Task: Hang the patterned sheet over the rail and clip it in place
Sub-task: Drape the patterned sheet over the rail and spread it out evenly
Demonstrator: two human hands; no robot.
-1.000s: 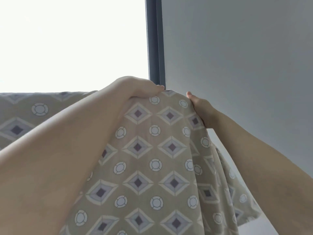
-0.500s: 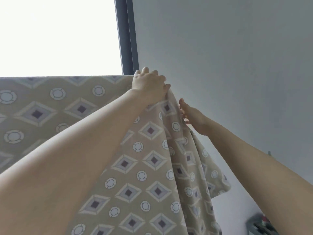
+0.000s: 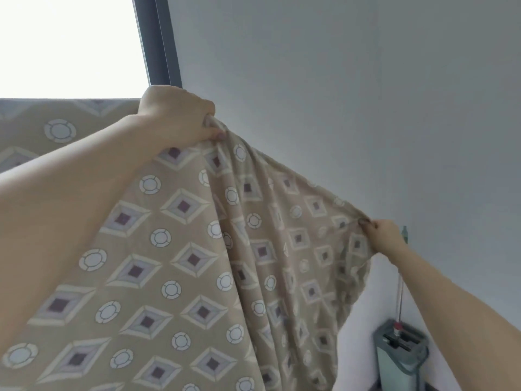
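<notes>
**You:** Where is the sheet, and which way does it run?

**Spotter:** The sheet (image 3: 183, 249) fills the left and middle of the frame, from a flat top edge at the upper left down to the bottom. Your left hand (image 3: 180, 119) has its fingers curled round a bunch of it at the upper centre, just under the window frame (image 3: 158, 43). Your right hand (image 3: 383, 232) pinches its edge at the right centre. Between your hands that edge is pulled into a straight line, so its long axis slopes from the upper centre down to the right. Below the line the cloth hangs in folds. I cannot make out the rail itself.

**You:** What has changed since half a second ago?

**Spotter:** Your right hand was close below your left then, with the cloth bunched between them. Now it is well apart, lower and far to the right, and the cloth is spread wide. Your left hand stays beside the window frame.

**You:** Any containers?

**Spotter:** One, a grey box (image 3: 400, 354) at the lower right, under your right forearm and more in view than before. Dark parts lie in its open top, too blurred for me to name. A thin line (image 3: 399, 303) with a red tip comes down to it from near your right hand.
</notes>
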